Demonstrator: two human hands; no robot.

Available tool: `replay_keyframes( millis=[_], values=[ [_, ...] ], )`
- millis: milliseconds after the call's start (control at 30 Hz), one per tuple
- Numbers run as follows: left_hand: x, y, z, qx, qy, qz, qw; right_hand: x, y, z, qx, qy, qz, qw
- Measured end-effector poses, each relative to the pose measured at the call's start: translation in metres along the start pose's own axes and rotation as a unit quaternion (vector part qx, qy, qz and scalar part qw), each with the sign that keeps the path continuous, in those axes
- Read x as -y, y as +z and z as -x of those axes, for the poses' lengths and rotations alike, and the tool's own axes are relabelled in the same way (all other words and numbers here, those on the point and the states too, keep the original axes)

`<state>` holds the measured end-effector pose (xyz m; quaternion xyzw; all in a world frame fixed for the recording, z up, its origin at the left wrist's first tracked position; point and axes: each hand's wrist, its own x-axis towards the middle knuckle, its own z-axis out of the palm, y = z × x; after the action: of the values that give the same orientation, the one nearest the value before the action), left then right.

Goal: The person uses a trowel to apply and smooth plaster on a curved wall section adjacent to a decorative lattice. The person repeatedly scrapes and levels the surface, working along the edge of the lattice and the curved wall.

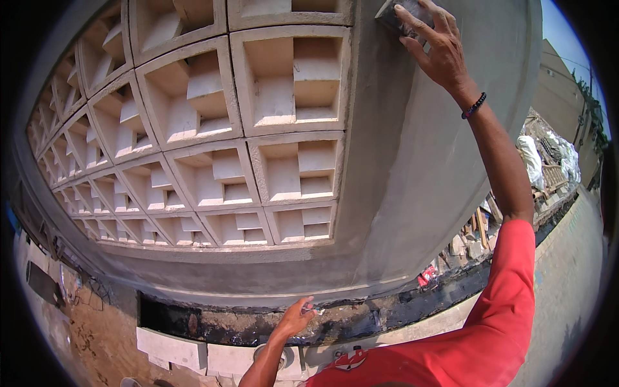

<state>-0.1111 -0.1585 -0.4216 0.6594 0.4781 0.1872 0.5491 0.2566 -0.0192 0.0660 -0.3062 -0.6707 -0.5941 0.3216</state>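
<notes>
High up on the grey plastered wall (445,174), my right hand (442,48) is closed round a dark grey, flat-edged block (392,18) and presses it against the surface. Whether the block is a sponge or a float cannot be made out, since the fingers and the frame's top edge cover part of it. A darker, damp-looking band of plaster runs down from there beside the lattice of vent blocks (293,133). Low down, my left hand (298,318) hangs with its fingers apart above the drain, near the foot of the wall, holding nothing that I can see.
An open drain channel (251,327) with dark, wet sides runs along the wall's base. Pale concrete slabs (171,348) lie on its near side, with a round rim (285,356) beside my left forearm. Rubble and planks (477,232) and white sacks (530,160) are heaped at the right.
</notes>
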Motion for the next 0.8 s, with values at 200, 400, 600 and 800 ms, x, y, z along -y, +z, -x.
replay_keyframes(
  millis=[200, 400, 600, 800],
  values=[
    [0.029, 0.0, 0.007, -0.03, 0.021, 0.065, 0.997, 0.014, 0.009, 0.024, 0.067, -0.123, -0.005, 0.99],
    [0.082, 0.023, -0.024, 0.006, -0.067, 0.03, 0.997, 0.0, 0.02, -0.026, -0.006, -0.059, -0.034, 0.998],
    [0.152, 0.052, -0.029, -0.004, -0.08, -0.007, 0.997, -0.077, 0.023, -0.056, -0.055, 0.017, 0.019, 0.998],
    [0.194, 0.044, -0.004, -0.103, -0.15, -0.025, 0.983, -0.036, 0.002, -0.047, -0.032, -0.11, 0.043, 0.992]
  ],
)
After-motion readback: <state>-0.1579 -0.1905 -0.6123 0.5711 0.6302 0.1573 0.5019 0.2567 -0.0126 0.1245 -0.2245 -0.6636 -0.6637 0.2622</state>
